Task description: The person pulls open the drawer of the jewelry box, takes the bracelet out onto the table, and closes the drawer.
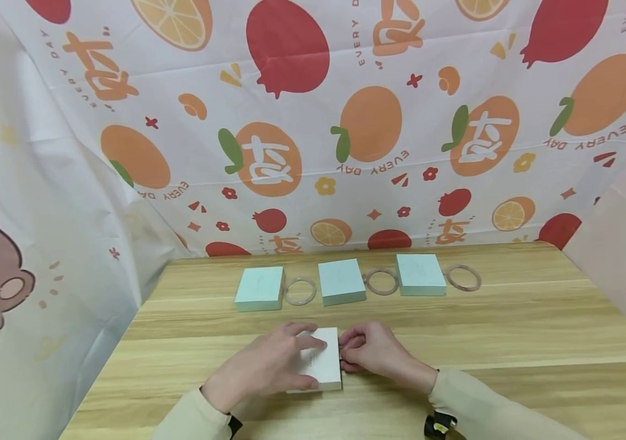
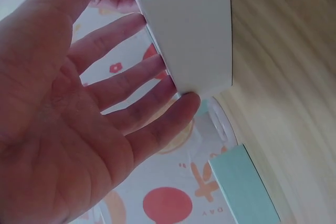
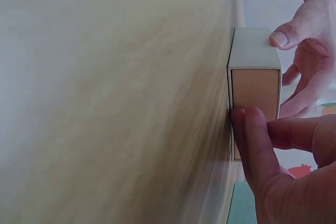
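Note:
A flat white box (image 1: 324,360) lies on the wooden table, between both hands. In the right wrist view, its tan end panel (image 3: 255,90) sits inside the white outer sleeve. My left hand (image 1: 269,366) holds the box from the left, the thumb at its near side and fingers across the top. Fingertips (image 2: 186,103) touch the box edge in the left wrist view. At the tan end, my right hand (image 1: 376,351) pinches with thumb and bent fingers (image 3: 255,129). Whatever lies between those fingertips is hidden.
Behind the hands stand three mint-green boxes, left (image 1: 260,287), middle (image 1: 342,281) and right (image 1: 420,274). A ring-shaped bangle lies right of each: left (image 1: 289,299), middle (image 1: 369,288), right (image 1: 450,282). A fruit-print cloth (image 1: 313,201) hangs behind the table (image 1: 511,330).

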`<state>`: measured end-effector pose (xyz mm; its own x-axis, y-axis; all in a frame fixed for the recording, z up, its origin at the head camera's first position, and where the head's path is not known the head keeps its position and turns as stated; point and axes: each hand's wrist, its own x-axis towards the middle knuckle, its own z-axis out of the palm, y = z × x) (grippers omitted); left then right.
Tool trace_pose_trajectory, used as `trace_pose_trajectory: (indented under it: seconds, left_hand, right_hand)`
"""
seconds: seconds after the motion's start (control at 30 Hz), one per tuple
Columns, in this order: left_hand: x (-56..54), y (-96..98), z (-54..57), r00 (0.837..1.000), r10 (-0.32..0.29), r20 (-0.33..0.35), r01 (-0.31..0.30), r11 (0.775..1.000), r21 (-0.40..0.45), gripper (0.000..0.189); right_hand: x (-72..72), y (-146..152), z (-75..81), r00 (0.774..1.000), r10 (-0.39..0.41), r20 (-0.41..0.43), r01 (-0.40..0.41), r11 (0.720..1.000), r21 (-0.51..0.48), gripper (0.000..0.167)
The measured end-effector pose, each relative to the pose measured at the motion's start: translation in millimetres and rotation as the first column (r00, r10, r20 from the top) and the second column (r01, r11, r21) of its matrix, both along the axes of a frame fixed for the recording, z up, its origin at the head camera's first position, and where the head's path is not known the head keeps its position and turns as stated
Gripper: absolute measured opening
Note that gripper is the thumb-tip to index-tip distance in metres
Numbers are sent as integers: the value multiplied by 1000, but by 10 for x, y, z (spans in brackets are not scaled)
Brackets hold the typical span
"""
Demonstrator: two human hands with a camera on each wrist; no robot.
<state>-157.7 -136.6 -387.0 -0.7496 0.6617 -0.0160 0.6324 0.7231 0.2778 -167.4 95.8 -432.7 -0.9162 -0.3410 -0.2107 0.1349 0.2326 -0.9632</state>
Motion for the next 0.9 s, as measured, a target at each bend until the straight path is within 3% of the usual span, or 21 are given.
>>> trace_pose_trajectory:
  seconds: [0.23,0.9]
  left_hand:
    - [-51,-99,29,998,27,55,-28,999,27,52]
    - [-66,-193,56,997,14,72,-19,998,67,49]
  right_hand:
    - [-75,-125,-1,1000,6,-3,-6,1000,0,17]
    - [-106,-202,-11,1000,-1,-19,1,1000,11,17]
